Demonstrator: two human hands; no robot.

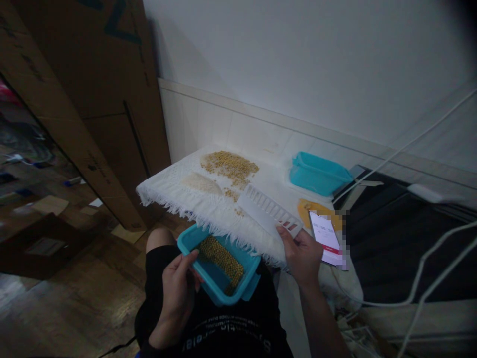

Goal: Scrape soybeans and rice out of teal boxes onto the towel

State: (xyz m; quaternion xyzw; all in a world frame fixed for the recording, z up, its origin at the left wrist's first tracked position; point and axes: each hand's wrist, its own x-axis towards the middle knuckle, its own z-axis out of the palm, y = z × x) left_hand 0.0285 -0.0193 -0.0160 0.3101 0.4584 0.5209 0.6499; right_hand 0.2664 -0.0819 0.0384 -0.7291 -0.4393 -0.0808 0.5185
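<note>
Two tubs show: the near tub (223, 299), holding beans (223, 256), partly hidden by the fringe (223, 226), and the far tub (321, 175) beyond a phone (323, 234). The left hand (178, 281) grasps the near tub's rim; the right hand (303, 256) clasps a slotted tray (257, 215) beside the bean pile (233, 165) and pale grains (203, 184). White cables (419, 268) cross at right. Cloth (166, 186) covers the desk, against a white wall (316, 59); a cardboard box (108, 89) and wooden floor (97, 298) show left. Clothing lettering (192, 343) and phone digits (323, 225) are mostly unreadable.
</note>
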